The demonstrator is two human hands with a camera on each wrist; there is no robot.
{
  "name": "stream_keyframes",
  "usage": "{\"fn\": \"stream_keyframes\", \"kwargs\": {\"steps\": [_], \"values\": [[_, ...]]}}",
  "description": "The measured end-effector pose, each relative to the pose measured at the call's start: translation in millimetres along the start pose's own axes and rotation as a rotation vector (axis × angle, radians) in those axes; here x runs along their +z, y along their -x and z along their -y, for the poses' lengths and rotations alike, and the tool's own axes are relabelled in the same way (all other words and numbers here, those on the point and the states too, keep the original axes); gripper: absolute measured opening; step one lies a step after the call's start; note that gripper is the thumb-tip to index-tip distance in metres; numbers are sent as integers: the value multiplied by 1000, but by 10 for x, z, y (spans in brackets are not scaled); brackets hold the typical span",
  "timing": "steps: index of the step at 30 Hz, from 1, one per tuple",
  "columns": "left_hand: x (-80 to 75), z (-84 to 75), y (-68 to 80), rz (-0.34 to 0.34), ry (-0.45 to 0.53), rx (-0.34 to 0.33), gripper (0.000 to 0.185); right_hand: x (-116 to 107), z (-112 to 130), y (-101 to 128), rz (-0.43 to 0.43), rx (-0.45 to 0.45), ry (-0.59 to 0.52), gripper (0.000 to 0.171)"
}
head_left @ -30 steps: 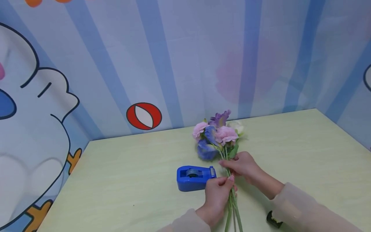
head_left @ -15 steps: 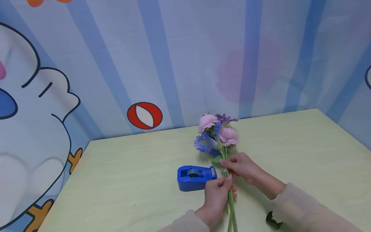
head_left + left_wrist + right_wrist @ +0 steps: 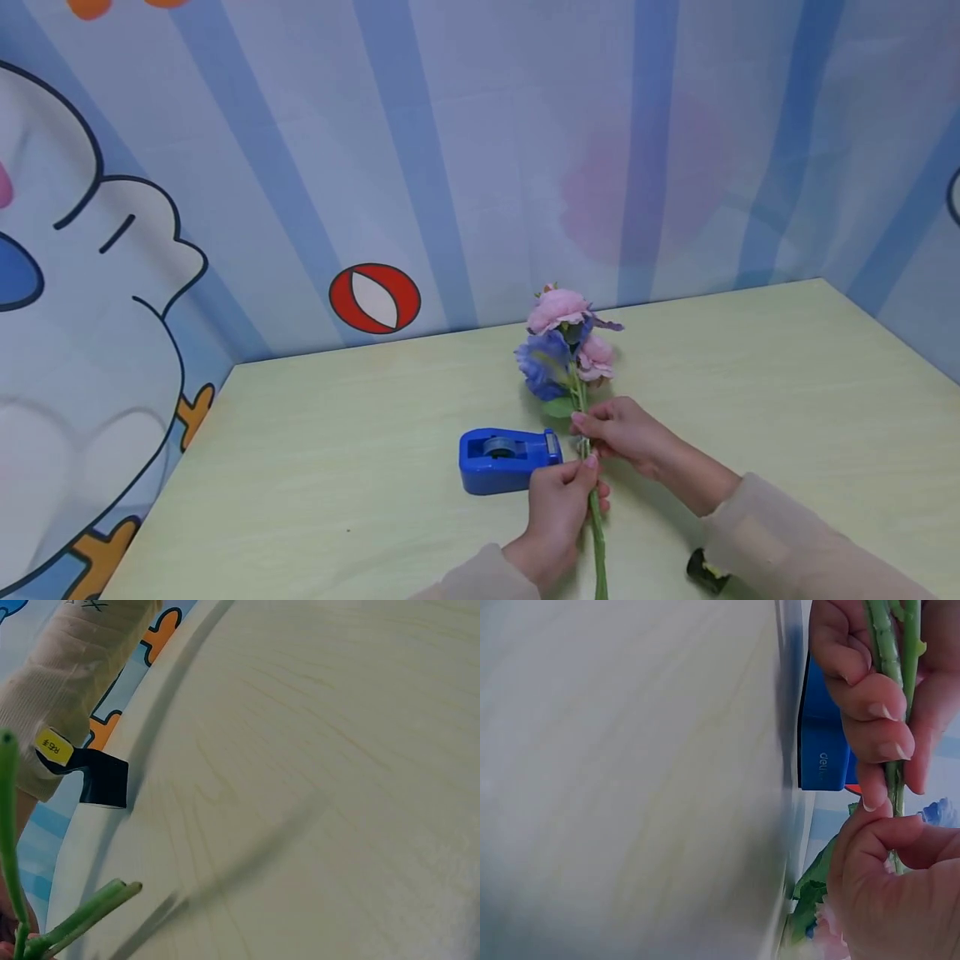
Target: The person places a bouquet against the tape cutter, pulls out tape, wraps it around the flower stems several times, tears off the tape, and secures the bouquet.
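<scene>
moved: small bunch of pink, blue and purple artificial flowers on thin green stems [image 3: 566, 346] has turned about its stems since the earlier frames; the white bloom is gone from sight.
left hand [image 3: 558, 508]: pinches the stems low.
right hand [image 3: 622, 429]: pinches them just under the leaves.
place: held over the pale table [image 3: 337, 467], beside the blue plastic tape dispenser [image 3: 504, 460].
handling: likely light; stems springy, thin, prone to roll; petals soft, so hold the stems.

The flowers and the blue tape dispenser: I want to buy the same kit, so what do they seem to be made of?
The flowers look artificial: fabric-like pink, blue and purple petals on smooth, evenly green stems, probably plastic. Both the left hand and the right hand pinch those stems. The tape dispenser seems moulded blue plastic with a slight sheen and rounded edges.
</scene>
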State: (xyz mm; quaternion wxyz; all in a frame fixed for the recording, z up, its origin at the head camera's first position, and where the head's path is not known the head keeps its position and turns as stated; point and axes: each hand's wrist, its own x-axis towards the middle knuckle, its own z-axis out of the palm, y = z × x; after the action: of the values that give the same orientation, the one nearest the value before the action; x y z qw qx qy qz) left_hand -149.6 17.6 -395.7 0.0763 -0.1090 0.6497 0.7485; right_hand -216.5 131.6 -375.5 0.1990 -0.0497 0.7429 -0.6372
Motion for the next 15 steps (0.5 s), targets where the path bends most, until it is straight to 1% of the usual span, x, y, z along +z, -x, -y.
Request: {"fn": "stream_keyframes", "kwargs": {"steps": [5, 11, 15], "values": [[14, 2, -2, 2, 9, -29, 25, -6, -2, -2, 20, -6, -9, 29], [22, -12, 1, 20, 11, -53, 29, -4, 1, -11, 30, 4, -40, 29], [28, -24, -3, 11, 13, -82, 30, 6, -12, -27, 38, 7, -59, 29]]}}
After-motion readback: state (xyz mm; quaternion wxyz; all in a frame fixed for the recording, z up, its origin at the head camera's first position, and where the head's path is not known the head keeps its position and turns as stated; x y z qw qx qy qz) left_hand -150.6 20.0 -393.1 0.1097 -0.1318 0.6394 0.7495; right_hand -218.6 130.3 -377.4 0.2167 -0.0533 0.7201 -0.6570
